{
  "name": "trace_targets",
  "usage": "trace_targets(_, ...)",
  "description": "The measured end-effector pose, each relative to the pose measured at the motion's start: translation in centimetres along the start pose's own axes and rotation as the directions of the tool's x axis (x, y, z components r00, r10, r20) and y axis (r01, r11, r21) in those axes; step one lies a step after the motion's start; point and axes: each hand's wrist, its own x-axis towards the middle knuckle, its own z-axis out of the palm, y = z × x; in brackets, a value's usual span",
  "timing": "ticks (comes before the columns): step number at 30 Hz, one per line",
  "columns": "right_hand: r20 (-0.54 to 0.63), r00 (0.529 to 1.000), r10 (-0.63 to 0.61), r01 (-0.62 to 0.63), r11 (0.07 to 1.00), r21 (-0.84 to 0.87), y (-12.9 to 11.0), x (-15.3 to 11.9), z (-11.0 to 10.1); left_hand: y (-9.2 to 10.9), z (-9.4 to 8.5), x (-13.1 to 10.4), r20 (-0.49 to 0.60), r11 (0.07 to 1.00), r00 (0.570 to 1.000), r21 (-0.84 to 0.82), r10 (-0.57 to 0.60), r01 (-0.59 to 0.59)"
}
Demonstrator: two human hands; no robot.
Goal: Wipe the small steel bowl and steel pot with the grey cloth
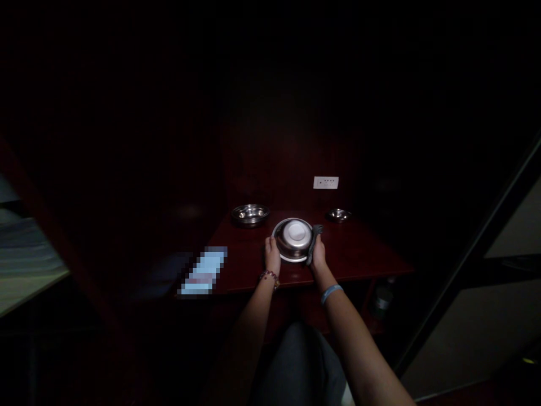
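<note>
A shiny metal bowl (291, 243) is turned over, its round base towards me, above the dark red shelf near the front edge. My left hand (271, 254) is closed on its left rim, the fingers lying along the outside. On the right rim my right hand (318, 252) has hold of the bowl, with a dark grey cloth (314, 241) between the palm and the metal. Whether the bowl touches the shelf I cannot tell.
Another, wider metal bowl (250, 215) stands behind to the left, and a smaller metal bowl (339, 215) at the back right. A white socket plate (326, 182) is on the back wall. Below the shelf (372, 254), a dark jar (381, 301) shows at the right.
</note>
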Motion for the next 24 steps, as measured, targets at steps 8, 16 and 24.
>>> trace_targets(8,-0.127,0.990,0.052,-0.039,0.993,0.109,0.10,0.14,-0.10,-0.03,0.14,-0.16,0.091,0.999,0.995,0.037,-0.036,0.033)
trace_targets(16,0.022,0.999,0.043,-0.044,0.999,0.025,0.23,0.10,0.00,0.28,0.36,-0.04,0.099,0.999,0.994,-0.015,0.044,-0.043)
trace_targets(24,0.038,0.997,0.062,-0.063,0.998,0.022,0.18,0.11,0.00,0.21,0.40,0.17,0.105,0.997,0.992,-0.044,0.069,-0.065)
